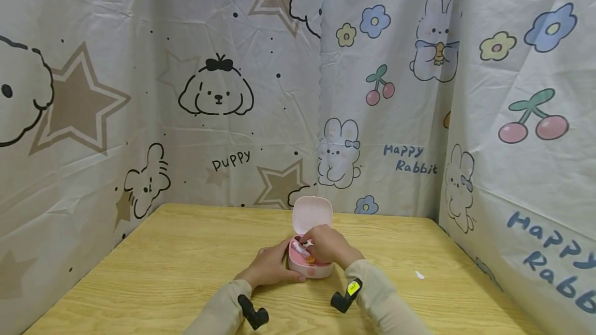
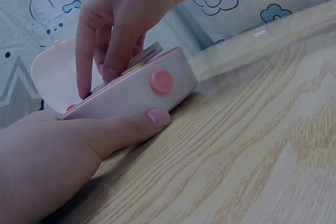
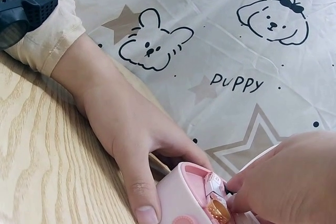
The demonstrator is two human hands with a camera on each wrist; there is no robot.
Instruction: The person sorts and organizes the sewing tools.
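Note:
A pale pink box (image 1: 311,272) sits on the table with its lid (image 1: 313,214) raised at the back and a round pink button (image 2: 161,81) on its front. My left hand (image 1: 272,265) grips the box's left side, thumb along the front and fingers round behind. From above, my right hand (image 1: 329,244) reaches into the box, its fingers bent. At its fingertips is a small black thing (image 3: 228,188), mostly hidden, seemingly pinched. Inside lie a white and pink piece (image 3: 213,183), a gold-coloured piece (image 3: 219,211) and a flat grey metal piece (image 2: 149,52).
The box stands on a wood-grained table (image 1: 200,242). A small white scrap (image 1: 419,275) lies to the right. Printed curtains (image 1: 219,133) hang behind and on both sides. Black cameras are strapped to both wrists, including the right wrist camera (image 1: 343,300).

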